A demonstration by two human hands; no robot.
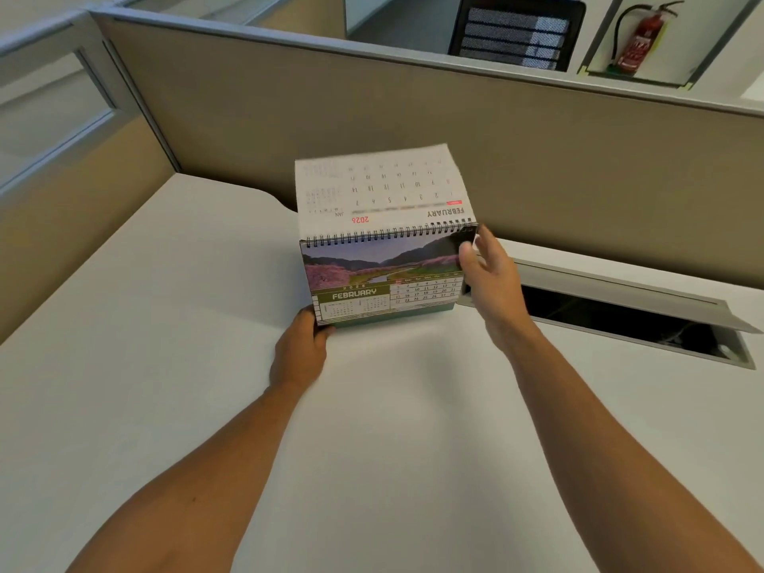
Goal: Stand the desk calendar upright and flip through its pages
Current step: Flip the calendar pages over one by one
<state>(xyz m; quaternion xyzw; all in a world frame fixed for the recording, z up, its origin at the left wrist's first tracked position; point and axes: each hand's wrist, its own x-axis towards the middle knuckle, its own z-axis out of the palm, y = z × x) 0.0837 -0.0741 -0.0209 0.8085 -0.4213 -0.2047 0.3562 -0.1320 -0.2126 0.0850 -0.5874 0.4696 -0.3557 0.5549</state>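
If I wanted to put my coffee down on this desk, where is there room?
Bare desk lies left of the calendar, out to the partition, and in front, between the forearms. Right of the right hand the open cable hatch takes the space. The left hand holds the calendar's corner.

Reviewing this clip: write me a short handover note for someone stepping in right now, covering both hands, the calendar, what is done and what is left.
Left hand: gripping the desk calendar at its lower left corner, steadying the base.
Right hand: open at the calendar's upper right edge, by the spiral binding; not clearly pinching anything.
Calendar: upright on the white desk, February facing the person, one flipped page standing up above the binding.
Done: standing it up, flipping begun.
Left: send that page over the back, then flip the remaining months.
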